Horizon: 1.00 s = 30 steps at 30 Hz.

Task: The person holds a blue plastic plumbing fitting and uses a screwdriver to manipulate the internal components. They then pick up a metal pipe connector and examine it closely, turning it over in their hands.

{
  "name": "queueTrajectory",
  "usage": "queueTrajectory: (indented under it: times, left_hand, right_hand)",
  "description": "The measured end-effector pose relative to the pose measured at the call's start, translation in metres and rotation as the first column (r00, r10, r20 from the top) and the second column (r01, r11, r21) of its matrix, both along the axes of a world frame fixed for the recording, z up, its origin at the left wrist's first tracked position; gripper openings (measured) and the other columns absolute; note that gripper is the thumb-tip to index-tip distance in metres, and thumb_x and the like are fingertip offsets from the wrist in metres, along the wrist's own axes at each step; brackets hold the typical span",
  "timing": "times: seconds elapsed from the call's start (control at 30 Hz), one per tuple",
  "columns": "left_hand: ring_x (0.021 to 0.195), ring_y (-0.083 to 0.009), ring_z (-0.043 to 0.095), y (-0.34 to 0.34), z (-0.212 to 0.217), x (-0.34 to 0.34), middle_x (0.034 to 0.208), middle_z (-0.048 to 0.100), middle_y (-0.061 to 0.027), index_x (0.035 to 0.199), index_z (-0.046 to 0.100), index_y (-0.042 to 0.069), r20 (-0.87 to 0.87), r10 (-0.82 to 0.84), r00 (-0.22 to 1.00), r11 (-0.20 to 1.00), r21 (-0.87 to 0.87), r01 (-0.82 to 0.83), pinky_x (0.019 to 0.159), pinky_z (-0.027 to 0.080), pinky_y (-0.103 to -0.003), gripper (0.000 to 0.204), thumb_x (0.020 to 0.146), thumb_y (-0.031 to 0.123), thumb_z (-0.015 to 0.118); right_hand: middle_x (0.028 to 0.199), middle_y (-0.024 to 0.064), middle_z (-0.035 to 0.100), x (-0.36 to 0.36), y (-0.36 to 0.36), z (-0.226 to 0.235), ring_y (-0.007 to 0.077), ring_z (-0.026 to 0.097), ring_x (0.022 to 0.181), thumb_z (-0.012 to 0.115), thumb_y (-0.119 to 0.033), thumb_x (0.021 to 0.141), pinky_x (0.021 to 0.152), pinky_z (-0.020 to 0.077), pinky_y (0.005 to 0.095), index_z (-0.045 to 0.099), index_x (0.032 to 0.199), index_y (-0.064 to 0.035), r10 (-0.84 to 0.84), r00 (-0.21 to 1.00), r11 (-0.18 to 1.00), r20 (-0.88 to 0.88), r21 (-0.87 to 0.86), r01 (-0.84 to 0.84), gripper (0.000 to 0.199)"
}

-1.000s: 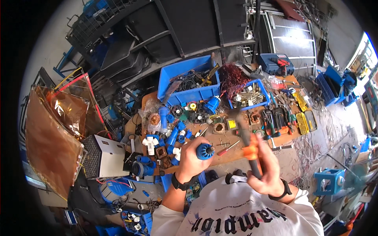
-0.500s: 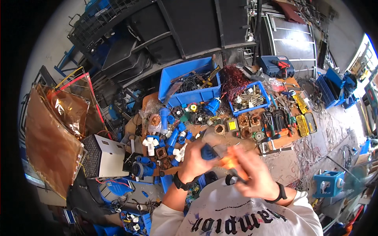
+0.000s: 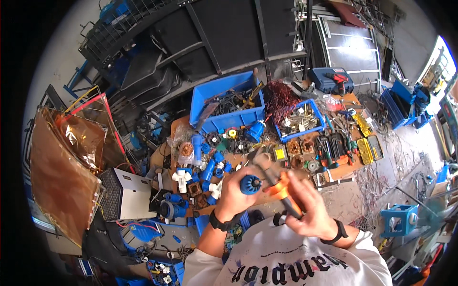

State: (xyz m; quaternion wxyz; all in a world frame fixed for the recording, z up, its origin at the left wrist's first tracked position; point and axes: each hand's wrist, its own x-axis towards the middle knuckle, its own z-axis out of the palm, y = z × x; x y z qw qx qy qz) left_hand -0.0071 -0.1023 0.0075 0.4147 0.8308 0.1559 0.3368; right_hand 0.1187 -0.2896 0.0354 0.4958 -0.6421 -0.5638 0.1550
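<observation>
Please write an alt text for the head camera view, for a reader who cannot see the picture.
Seen from above, a person's left hand holds a small blue round part while the right hand holds orange-handled pliers close to it. Behind the hands, a cluttered workbench carries blue bins, blue fittings and tools.

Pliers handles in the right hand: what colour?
Orange and black on the pliers, clearest in the head view.
</observation>
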Motion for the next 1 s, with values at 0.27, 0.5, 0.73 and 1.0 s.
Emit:
queueTrajectory:
  times: [0.27, 0.5, 0.73, 1.0]
  left_hand:
    - [0.066, -0.0219, 0.062, 0.009, -0.006, 0.006, 0.076, 0.063, -0.0072, 0.082, 0.059, 0.006, -0.049, -0.012, 0.999, 1.000, 0.004, 0.012, 0.063, 0.049, -0.033, 0.022, 0.071, 0.002, 0.078]
    - [0.063, -0.0224, 0.061, 0.011, -0.001, 0.007, 0.069, 0.060, -0.0070, 0.080, 0.058, 0.006, -0.065, 0.066, 0.996, 0.998, 0.011, -0.066, 0.061, 0.048, -0.033, 0.022, 0.072, 0.004, 0.079]
    - [0.071, -0.0283, 0.068, 0.012, -0.002, 0.011, 0.077, 0.067, -0.0107, 0.086, 0.061, 0.006, -0.063, 0.038, 0.997, 0.999, -0.005, -0.038, 0.063, 0.052, -0.035, 0.024, 0.070, 0.007, 0.079]
    - [0.070, -0.0319, 0.067, 0.014, 0.005, 0.015, 0.077, 0.066, -0.0129, 0.086, 0.061, 0.005, -0.061, 0.051, 0.997, 0.985, 0.167, -0.040, 0.062, 0.051, -0.037, 0.025, 0.068, 0.008, 0.079]
  right_hand:
    - [0.105, 0.0184, 0.058, -0.007, 0.006, 0.005, 0.0315, 0.056, 0.074, 0.063, -0.004, 0.063, 0.066, 0.0519, 0.0455, 0.027, 0.150, 0.0028, -0.038, 0.995, 0.960, 0.095, -0.273, 0.062, 0.094]
    - [0.093, 0.0124, 0.051, 0.005, -0.001, 0.001, 0.0221, 0.050, 0.068, 0.063, -0.002, 0.061, 0.057, 0.0442, 0.0348, 0.028, 0.151, 0.0033, -0.217, 0.975, 0.957, 0.055, 0.209, 0.202, 0.096]
    - [0.094, 0.0135, 0.050, 0.003, 0.007, 0.007, 0.0313, 0.057, 0.070, 0.067, -0.006, 0.065, 0.062, 0.0520, 0.0432, 0.029, 0.153, -0.0061, -0.094, 0.994, 0.978, 0.055, -0.182, 0.103, 0.096]
    - [0.103, 0.0169, 0.054, -0.003, 0.009, 0.004, 0.0324, 0.058, 0.079, 0.067, -0.005, 0.063, 0.066, 0.0524, 0.0416, 0.026, 0.152, -0.0012, -0.072, 0.990, 0.958, 0.119, -0.268, 0.102, 0.098]
